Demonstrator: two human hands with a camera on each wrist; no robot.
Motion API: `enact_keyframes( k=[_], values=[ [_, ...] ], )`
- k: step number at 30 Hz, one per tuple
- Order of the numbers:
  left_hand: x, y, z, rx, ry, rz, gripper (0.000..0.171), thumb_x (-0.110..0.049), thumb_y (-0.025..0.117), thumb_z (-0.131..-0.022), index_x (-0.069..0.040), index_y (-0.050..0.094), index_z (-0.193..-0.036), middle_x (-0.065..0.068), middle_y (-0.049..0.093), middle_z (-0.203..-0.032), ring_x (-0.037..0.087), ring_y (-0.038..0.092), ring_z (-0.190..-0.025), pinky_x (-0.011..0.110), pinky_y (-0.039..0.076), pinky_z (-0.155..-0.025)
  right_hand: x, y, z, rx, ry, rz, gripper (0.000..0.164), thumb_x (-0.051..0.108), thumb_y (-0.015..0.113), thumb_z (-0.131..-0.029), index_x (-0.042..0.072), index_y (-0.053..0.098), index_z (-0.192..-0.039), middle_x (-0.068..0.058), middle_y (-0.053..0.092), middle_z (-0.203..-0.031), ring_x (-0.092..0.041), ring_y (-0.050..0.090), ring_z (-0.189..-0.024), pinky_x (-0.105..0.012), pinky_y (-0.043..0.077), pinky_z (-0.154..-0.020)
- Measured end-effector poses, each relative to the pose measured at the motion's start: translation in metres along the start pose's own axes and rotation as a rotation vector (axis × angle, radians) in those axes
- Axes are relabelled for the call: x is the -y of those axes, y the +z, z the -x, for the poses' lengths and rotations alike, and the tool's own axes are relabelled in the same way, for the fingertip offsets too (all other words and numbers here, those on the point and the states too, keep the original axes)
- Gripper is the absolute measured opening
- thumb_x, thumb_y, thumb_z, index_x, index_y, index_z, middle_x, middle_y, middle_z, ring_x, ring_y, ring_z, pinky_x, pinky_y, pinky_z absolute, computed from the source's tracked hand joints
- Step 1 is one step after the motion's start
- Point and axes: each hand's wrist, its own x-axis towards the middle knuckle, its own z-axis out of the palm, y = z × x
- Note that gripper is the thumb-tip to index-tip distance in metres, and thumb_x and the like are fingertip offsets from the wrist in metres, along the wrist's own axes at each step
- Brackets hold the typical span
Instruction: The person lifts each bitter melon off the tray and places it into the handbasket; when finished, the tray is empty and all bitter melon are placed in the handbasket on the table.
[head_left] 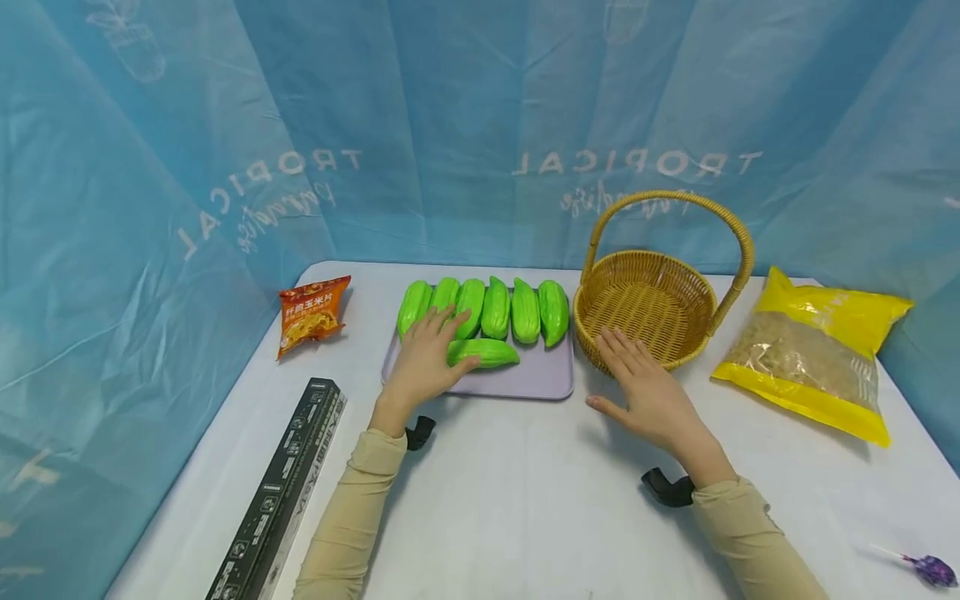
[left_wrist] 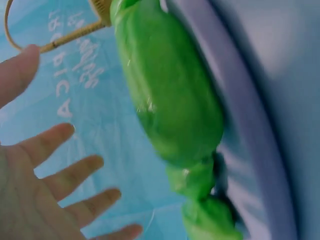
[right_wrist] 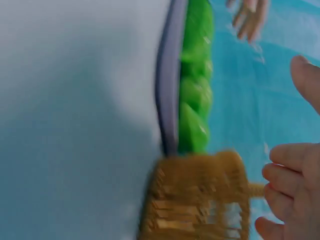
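Note:
Several plump, elongated green vegetables, faintly ridged, lie on a pale purple tray. Most form a row along the far side; one green vegetable lies crosswise in front. My left hand hovers over the tray's left part with fingers spread. In the left wrist view it holds nothing and a gap separates it from the nearest vegetable. My right hand is held over the near rim of a woven basket with a tall handle, fingers straight. Whether those fingertips touch the rim I cannot tell.
At the right lies a yellow bag with a clear window. An orange snack packet sits at the back left, with a long black box in front of it. A purple-wrapped lollipop lies at the right front.

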Motion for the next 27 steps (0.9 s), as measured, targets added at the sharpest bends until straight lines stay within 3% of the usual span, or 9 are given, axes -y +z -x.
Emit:
enact_keyframes(
  k=[3,8,18,27],
  values=[
    [-0.005,0.007,-0.004,0.02,0.054,0.032,0.064,-0.04,0.069,-0.089,-0.016,0.047,-0.144,0.014,0.046,-0.146,0.038,0.041,-0.136,0.056,0.034,-0.111,0.008,0.01,-0.008,0.0,-0.04,0.009,0.085,0.053,0.056,-0.093,0.004,0.022,-0.154,-0.016,0.018,-0.162,-0.034,0.017,-0.15,-0.046,0.015,-0.122],
    [-0.011,0.019,-0.012,0.059,0.109,0.04,0.054,-0.031,0.073,-0.087,-0.017,0.056,-0.137,0.011,0.056,-0.135,0.033,0.051,-0.126,0.05,0.042,-0.106,0.01,0.021,-0.009,-0.031,-0.062,0.051,0.085,0.049,0.061,-0.091,0.002,0.026,-0.153,-0.016,0.021,-0.161,-0.034,0.021,-0.149,-0.044,0.016,-0.122],
    [-0.005,0.029,-0.021,0.078,0.113,0.023,0.05,-0.024,0.076,-0.083,-0.019,0.062,-0.131,0.008,0.06,-0.129,0.03,0.055,-0.121,0.046,0.046,-0.102,0.009,0.023,-0.005,-0.025,-0.04,0.067,0.085,0.045,0.063,-0.092,0.0,0.024,-0.153,-0.016,0.018,-0.161,-0.034,0.019,-0.149,-0.045,0.016,-0.122],
    [-0.004,0.028,-0.025,0.125,0.074,0.074,0.047,-0.012,0.072,-0.083,-0.02,0.063,-0.129,0.008,0.062,-0.126,0.03,0.059,-0.114,0.045,0.052,-0.091,0.009,0.025,-0.004,0.002,-0.018,0.078,0.083,0.044,0.06,-0.093,0.001,0.023,-0.153,-0.016,0.018,-0.162,-0.033,0.017,-0.15,-0.045,0.015,-0.122]
  ],
)
